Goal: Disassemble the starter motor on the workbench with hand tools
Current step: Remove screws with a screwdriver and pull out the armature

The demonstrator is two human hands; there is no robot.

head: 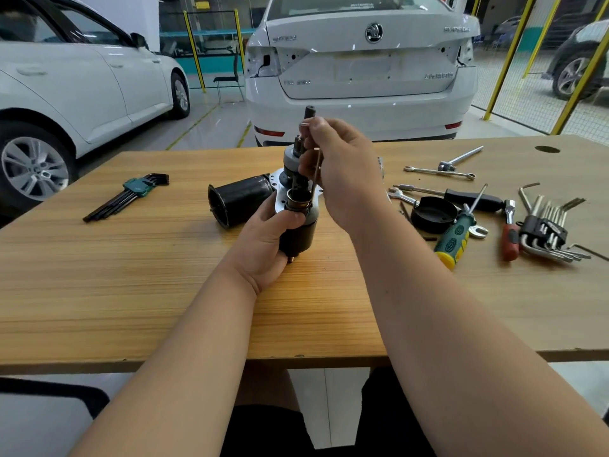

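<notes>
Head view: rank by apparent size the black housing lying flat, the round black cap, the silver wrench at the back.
1. black housing
2. round black cap
3. silver wrench: long but thin, and farther back, so unsure

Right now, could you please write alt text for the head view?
A person's left hand grips a starter motor upright at a wooden workbench while the right hand pinches a thin metal tool by it. Hand tools lie nearby.

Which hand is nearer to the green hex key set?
Left. The left hand grips the starter motor right of the green hex key set; the right hand is farther right.
</notes>
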